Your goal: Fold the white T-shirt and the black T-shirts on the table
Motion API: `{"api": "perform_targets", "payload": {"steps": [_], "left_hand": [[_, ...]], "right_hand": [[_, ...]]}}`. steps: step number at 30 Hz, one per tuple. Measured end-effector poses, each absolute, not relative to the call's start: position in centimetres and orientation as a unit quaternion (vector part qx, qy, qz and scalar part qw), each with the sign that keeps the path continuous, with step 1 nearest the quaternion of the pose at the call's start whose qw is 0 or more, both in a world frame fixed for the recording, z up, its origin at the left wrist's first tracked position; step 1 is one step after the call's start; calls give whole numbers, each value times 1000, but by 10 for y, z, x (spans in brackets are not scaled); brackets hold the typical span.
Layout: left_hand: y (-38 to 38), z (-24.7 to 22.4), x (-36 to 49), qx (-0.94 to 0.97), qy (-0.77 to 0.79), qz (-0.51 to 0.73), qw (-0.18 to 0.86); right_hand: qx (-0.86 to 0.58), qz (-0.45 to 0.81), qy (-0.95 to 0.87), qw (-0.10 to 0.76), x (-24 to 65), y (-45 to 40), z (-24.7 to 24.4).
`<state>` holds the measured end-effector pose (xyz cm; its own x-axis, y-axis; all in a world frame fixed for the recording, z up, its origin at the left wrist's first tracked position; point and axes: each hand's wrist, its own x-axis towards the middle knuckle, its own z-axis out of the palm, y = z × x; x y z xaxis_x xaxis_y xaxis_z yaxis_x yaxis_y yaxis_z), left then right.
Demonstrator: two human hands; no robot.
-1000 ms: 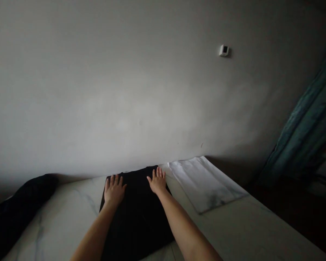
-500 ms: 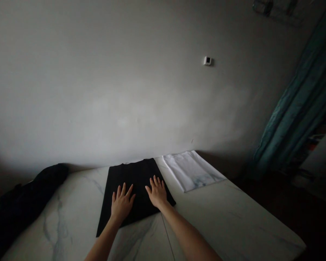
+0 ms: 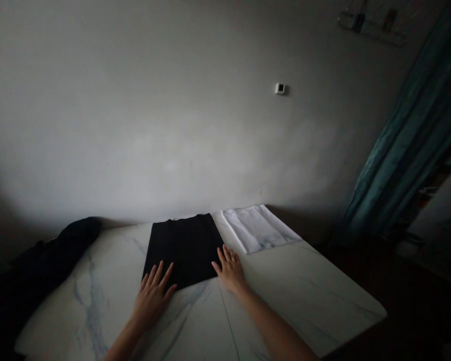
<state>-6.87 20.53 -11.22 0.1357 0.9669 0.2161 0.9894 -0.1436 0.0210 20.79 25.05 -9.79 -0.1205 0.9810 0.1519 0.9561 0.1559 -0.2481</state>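
Note:
A black folded cloth (image 3: pixel 184 245), roughly square and flat, lies on the marble-patterned table (image 3: pixel 285 301) against the wall. My left hand (image 3: pixel 152 296) rests with fingers spread over the cloth's near left corner. Over at the near right corner is my right hand (image 3: pixel 230 268), its fingers stretched out and touching the cloth's edge. Neither hand grips anything. To the right of the black cloth lies a white folded cloth (image 3: pixel 261 228) with a bluish-grey pattern along its near edge.
A dark heap of fabric (image 3: pixel 60 255) covers the table's left side. Behind the table rises a plain wall (image 3: pixel 188 125) carrying a small white device (image 3: pixel 280 88). A teal curtain (image 3: pixel 391 140) hangs at the right, and a thin seam runs across the tabletop.
Both hands have slid toward me and apart, from the middle of the black cloth to its near corners. The camera view has shifted slightly.

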Motion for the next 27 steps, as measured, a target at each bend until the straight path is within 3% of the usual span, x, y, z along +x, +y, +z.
{"api": "perform_targets", "payload": {"steps": [4,10,16,24,27], "left_hand": [[186,-128,-102,-754,-642,-131,42],[163,-111,-136,-623,-706,-325,-87],[169,-76,-142,-491,-768,-302,-280],[182,-77,-129,-491,-786,-298,-228],[182,-82,-128,-478,-773,-317,-272]], "right_hand": [[-653,53,-739,155,230,249,-103],[-652,233,-624,362,275,259,-98],[-678,293,-589,327,290,255,-96],[-674,323,-572,338,279,254,-91],[-656,361,-567,344,279,253,-88]]}}
